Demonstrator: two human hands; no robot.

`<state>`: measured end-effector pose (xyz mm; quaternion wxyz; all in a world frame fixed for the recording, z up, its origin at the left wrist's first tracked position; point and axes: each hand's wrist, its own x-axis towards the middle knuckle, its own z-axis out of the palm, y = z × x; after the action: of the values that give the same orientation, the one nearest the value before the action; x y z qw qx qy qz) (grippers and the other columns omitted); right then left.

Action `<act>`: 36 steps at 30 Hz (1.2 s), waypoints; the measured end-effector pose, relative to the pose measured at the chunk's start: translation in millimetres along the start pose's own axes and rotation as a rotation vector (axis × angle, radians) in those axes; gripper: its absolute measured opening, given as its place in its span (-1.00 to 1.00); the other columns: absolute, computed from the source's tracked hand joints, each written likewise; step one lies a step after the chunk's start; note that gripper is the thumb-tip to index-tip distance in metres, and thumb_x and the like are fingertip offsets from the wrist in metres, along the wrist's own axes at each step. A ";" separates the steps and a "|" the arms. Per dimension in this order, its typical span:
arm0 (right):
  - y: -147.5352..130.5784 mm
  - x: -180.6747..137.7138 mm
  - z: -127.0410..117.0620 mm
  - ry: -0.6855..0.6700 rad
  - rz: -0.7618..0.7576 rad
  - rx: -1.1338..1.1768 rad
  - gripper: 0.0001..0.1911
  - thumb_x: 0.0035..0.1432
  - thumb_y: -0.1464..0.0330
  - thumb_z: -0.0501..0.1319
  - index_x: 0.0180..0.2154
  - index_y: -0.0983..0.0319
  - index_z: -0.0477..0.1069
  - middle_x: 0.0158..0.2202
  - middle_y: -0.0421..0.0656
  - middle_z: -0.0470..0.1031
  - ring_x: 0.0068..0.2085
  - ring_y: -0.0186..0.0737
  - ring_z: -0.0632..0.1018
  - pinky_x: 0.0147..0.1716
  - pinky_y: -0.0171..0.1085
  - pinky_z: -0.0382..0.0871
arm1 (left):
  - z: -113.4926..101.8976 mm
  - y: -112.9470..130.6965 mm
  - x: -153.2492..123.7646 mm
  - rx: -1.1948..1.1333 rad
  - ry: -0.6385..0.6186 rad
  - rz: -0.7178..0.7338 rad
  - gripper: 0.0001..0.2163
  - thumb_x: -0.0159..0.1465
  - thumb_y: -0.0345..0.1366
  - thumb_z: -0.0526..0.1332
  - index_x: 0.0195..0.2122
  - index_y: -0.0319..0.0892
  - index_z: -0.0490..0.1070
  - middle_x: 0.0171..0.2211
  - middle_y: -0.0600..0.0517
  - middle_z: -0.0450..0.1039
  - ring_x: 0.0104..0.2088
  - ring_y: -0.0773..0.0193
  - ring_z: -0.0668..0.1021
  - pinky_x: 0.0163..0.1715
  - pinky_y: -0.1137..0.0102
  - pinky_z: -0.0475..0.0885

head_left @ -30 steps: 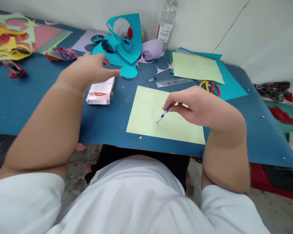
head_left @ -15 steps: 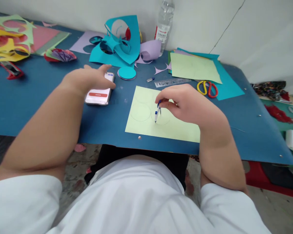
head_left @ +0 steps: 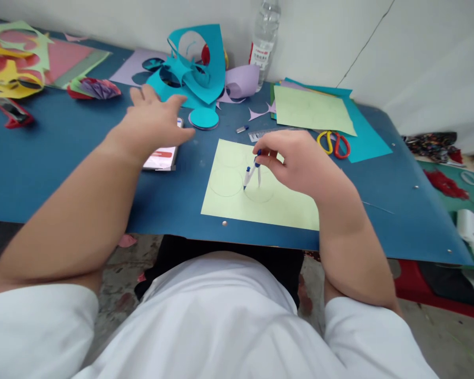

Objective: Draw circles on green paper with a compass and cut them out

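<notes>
Pinched at its top by my right hand (head_left: pixel 288 158), a white and blue drawing compass (head_left: pixel 248 177) stands with its legs apart on a pale green sheet of paper (head_left: pixel 229 205). Thin drawn circles show on the sheet, one of them under the compass. My left hand (head_left: pixel 152 121) holds nothing; its fingers are spread above a phone (head_left: pixel 164 158), covering much of it. Whether it touches the phone, I cannot tell. Stacked round paper discs (head_left: pixel 204 119), blue on top, lie just right of that hand.
Behind lie cut blue paper scraps (head_left: pixel 209 79) and a water bottle (head_left: pixel 264 47). A ruler (head_left: pixel 266 135), partly hidden, scissors (head_left: pixel 339 146) and a paper stack (head_left: pixel 316 108) are beyond my right hand. A red stapler-like tool (head_left: pixel 13 112) and a folded paper piece (head_left: pixel 95 88) lie left.
The compass's pencil leg has swung left and away from me along the circle. My left hand has lifted and shifted slightly away, with its fingers spread wider.
</notes>
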<state>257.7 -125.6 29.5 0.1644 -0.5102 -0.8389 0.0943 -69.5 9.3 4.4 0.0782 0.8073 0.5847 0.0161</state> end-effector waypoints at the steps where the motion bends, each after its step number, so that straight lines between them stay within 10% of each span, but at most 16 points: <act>1: -1.9 -0.5 -1.8 -0.003 0.036 -0.013 -0.85 0.68 0.28 0.38 0.04 0.13 0.76 -0.07 0.00 0.81 -0.08 0.08 0.71 0.04 -0.02 0.49 | 0.2 12.0 -4.5 -0.014 0.045 0.005 -0.17 0.76 0.19 0.11 0.88 -0.21 0.18 0.63 -0.50 0.18 0.65 -0.73 0.21 0.58 -0.53 0.31; 6: -14.1 -6.8 -16.0 -0.043 0.226 -0.059 -0.85 0.67 0.39 0.38 -0.08 0.10 0.69 -0.16 -0.08 0.79 -0.15 0.02 0.68 -0.09 -0.10 0.39 | 15.6 59.9 -16.5 -0.102 -0.083 0.347 -0.33 0.64 0.01 0.29 0.67 -0.20 0.54 0.48 -0.38 0.46 0.53 -0.33 0.53 0.61 -0.06 0.43; 12: -18.9 -17.3 -32.0 -0.098 0.344 -0.194 -0.70 0.66 0.36 0.37 -0.26 0.10 0.53 -0.39 -0.16 0.55 -0.34 -0.07 0.44 -0.23 -0.09 0.17 | 24.5 85.3 -27.9 -0.057 -0.280 0.472 -0.31 0.57 -0.11 0.28 0.70 -0.12 0.52 0.14 -0.19 0.75 0.09 -0.13 0.78 0.10 0.21 0.57; 20: -29.0 -34.3 -40.2 -0.177 0.264 -0.353 -0.50 0.71 0.25 0.32 -0.39 0.09 0.32 -0.52 -0.22 0.29 -0.41 -0.11 0.31 -0.25 -0.06 0.03 | 16.0 94.4 -37.3 0.079 -0.353 0.475 -0.38 0.61 -0.10 0.20 0.63 -0.08 0.61 0.12 -0.20 0.75 0.01 -0.14 0.78 -0.05 0.21 0.49; 36: -38.4 -17.4 -0.7 0.014 0.184 -0.325 -0.40 0.83 0.04 0.17 -0.27 0.17 0.66 -0.41 -0.01 0.50 -0.32 -0.02 0.48 -0.23 -0.08 0.18 | 24.9 82.0 -32.1 0.029 -0.318 0.542 -0.39 0.62 -0.07 0.25 0.64 -0.02 0.63 0.07 -0.17 0.75 -0.08 -0.09 0.76 -0.06 0.22 0.47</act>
<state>233.6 -158.8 39.6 0.0764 -0.6051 -0.7918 -0.0317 0.5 -48.7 -6.2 0.1499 0.9271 0.3290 -0.0986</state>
